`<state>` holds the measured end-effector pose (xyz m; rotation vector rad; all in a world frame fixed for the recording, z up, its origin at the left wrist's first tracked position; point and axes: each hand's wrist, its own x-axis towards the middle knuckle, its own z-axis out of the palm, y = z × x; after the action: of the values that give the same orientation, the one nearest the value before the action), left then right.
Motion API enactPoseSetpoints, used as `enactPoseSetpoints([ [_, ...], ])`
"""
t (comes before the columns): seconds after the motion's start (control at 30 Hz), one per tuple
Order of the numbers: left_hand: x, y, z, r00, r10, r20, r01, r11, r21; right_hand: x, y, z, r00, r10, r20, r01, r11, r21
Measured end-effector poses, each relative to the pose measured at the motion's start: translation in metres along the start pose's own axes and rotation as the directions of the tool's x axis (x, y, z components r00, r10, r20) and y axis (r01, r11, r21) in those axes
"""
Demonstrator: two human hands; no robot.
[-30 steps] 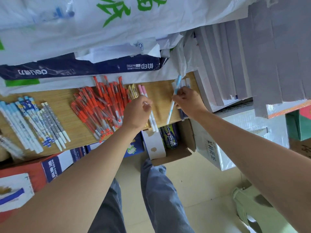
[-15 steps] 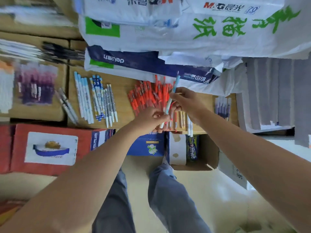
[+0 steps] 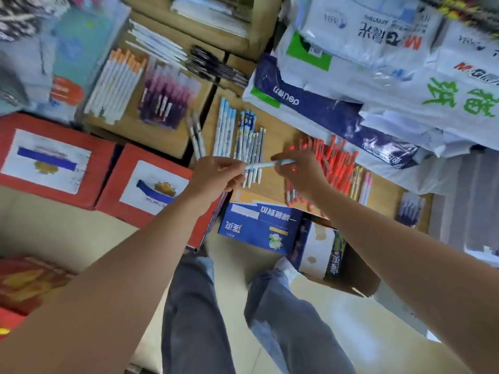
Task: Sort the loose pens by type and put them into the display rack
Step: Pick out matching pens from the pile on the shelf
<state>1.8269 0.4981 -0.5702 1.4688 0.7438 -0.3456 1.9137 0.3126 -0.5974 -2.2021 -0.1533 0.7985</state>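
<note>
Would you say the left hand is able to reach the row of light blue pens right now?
Probably yes: the row of pens lies uncovered just beyond the left hand, though that hand pinches a pen.

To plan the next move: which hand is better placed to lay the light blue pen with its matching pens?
Left, probably. The left hand and right hand both pinch the light blue pen, but the matching pale blue pens lie just beyond the left hand.
</note>
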Motion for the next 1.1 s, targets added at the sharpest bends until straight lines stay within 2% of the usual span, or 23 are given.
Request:
enactPoseSetpoints([
  [0.07, 0.004, 0.000, -0.018, 1.000, -0.019, 0.010, 0.019, 0.999, -0.047, 0.002, -0.010, 0.005, 0.998, 0.055, 0.014, -0.056, 0.998, 0.030],
  [0.2, 0.021, -0.003, -0.054, 0.999, -0.046, 0.005, 0.046, 0.998, -0.030, 0.011, -0.028, 0.011, 0.996, 0.068, 0.049, -0.068, 0.998, 0.004],
  [0.4, 0.045, 0.000, -0.084, 0.993, 0.020, 0.112, -0.040, 0.982, 0.184, 0.024, -0.050, 0.026, 0.980, 0.193, 0.045, -0.197, 0.968, 0.157],
  [0.47, 0.051, 0.003, -0.091, 0.981, -0.009, 0.195, -0.036, 0.972, 0.230, 0.032, -0.059, 0.031, 0.969, 0.248, 0.016, -0.240, 0.914, 0.327],
  [0.57, 0.059, 0.010, -0.097, 0.953, -0.059, 0.298, -0.013, 0.972, 0.236, 0.045, -0.073, 0.041, 0.933, 0.358, 0.033, -0.296, 0.713, 0.636],
  [0.63, 0.065, 0.014, -0.096, 0.934, -0.071, 0.349, -0.001, 0.979, 0.202, 0.053, -0.083, 0.051, 0.930, 0.348, 0.117, -0.331, 0.657, 0.677],
  [0.73, 0.077, 0.011, -0.096, 0.913, -0.078, 0.399, -0.035, 0.963, 0.269, 0.063, -0.093, 0.067, 0.932, 0.319, 0.172, -0.358, 0.742, 0.567],
  [0.83, 0.091, 0.001, -0.100, 0.948, 0.016, 0.318, -0.176, 0.860, 0.479, 0.078, -0.092, 0.072, 0.947, 0.320, 0.038, -0.312, 0.881, 0.356],
  [0.9, 0.098, -0.002, -0.104, 0.969, 0.094, 0.229, -0.214, 0.782, 0.585, 0.090, -0.088, 0.073, 0.956, 0.290, -0.047, -0.282, 0.951, 0.122],
  [0.97, 0.105, -0.004, -0.106, 0.971, 0.127, 0.204, -0.230, 0.739, 0.633, 0.100, -0.084, 0.079, 0.969, 0.234, -0.074, -0.240, 0.967, -0.090],
  [1.1, 0.118, -0.006, -0.101, 0.967, 0.138, 0.212, -0.249, 0.674, 0.696, 0.116, -0.077, 0.105, 0.963, 0.214, -0.163, -0.246, 0.947, -0.209],
])
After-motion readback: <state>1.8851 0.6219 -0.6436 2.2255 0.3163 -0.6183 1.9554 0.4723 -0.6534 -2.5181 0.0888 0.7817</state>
